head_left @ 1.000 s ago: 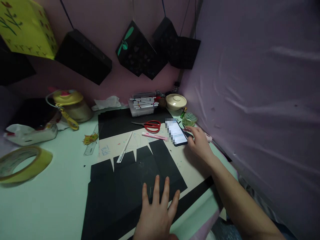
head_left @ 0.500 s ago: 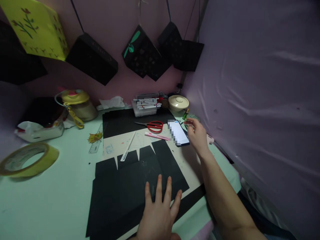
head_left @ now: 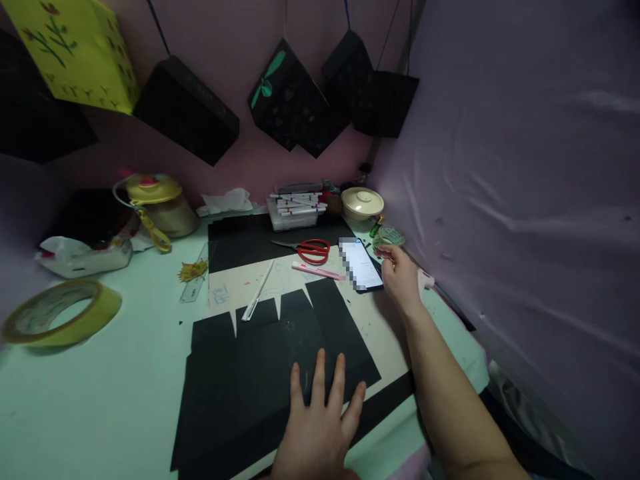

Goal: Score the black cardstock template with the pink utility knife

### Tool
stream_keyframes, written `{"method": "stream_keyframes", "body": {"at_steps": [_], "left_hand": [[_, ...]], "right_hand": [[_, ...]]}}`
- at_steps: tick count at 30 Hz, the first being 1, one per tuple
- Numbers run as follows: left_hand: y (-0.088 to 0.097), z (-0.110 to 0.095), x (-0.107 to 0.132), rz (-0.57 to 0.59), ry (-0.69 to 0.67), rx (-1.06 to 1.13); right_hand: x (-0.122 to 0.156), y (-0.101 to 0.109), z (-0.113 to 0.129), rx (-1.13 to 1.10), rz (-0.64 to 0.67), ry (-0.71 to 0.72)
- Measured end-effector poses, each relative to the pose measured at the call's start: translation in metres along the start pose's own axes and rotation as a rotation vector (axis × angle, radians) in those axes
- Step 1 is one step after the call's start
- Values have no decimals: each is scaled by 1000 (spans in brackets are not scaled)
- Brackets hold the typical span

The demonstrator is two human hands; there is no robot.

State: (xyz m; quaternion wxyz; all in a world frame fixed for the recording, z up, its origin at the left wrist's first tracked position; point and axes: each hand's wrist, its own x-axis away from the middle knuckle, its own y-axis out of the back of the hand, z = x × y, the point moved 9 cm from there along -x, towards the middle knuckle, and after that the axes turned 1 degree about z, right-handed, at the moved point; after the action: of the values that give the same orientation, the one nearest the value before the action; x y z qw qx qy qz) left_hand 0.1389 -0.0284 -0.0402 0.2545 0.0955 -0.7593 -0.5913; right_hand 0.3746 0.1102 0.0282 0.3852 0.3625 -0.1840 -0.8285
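Observation:
My left hand lies flat with fingers spread on the black cut paper sheet, near its lower right edge. Narrow slits divide the sheet's top edge into flaps. My right hand hovers beside the right edge of a lit phone, its fingers curled together; whatever they hold, if anything, is hidden. Just beyond those fingers are a green tape roll and a small green bottle. A white pen rests across the top of the black sheet, and a pink pen lies above it.
Red-handled scissors lie behind the pens. Further back stand a box of markers and a lidded cream bowl. On the left are a large yellow tape roll, a clear ruler and a yellow-lidded jar. Paper lanterns hang above.
My right hand has drawn slightly back from the small green bottle, and its fingers have curled in. The view has shifted a little. My left hand stays on the black sheet.

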Motion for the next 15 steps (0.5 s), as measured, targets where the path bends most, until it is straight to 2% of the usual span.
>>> {"method": "stream_keyframes", "body": {"at_steps": [6,15], "left_hand": [[1,0,1,-82,-36,-15],[-3,1,0,-49,-28,-31]], "right_hand": [[-2,3,2,26,26,17],[-3,-10,-3,173,167,79]]}}
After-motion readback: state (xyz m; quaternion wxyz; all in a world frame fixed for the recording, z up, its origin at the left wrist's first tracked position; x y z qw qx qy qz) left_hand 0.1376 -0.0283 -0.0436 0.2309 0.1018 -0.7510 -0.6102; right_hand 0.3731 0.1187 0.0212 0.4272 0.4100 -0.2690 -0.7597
